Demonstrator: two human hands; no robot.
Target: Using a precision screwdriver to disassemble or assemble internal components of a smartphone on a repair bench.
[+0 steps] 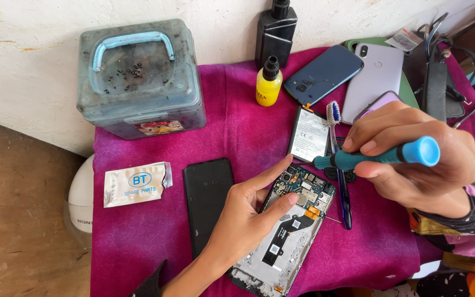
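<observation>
On the cloth (237, 132), left hand (243, 220) fingers steady opened phone (292, 225); right hand (413, 159) fingers grip screwdriver (380, 157).

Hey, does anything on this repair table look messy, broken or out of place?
Mostly a normal repair spread. The opened phone lies back-off with its circuit board bare, its battery set apart. Small dark specks, maybe screws, lie loose on the grimy box lid. The foil packet is torn open.

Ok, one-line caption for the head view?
Left hand steadies opened phone; right hand holds blue screwdriver over it.
</observation>
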